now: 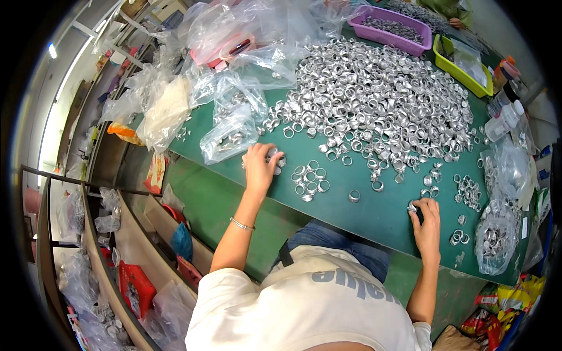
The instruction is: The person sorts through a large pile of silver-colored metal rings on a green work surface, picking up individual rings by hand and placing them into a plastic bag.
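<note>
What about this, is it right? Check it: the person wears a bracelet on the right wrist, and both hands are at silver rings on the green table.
Wrong wrist: the bracelet is on the left one, as the head view shows. The rest stands: the left hand and the right hand are both at silver rings on the green table.

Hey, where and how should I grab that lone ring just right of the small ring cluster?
Likely best: pinch the lone ring by opposite sides of its outer band, coming from above and your near side. It is a round loop touching no other ring, so there is room on both sides; the big ring pile lies beyond it.
</note>
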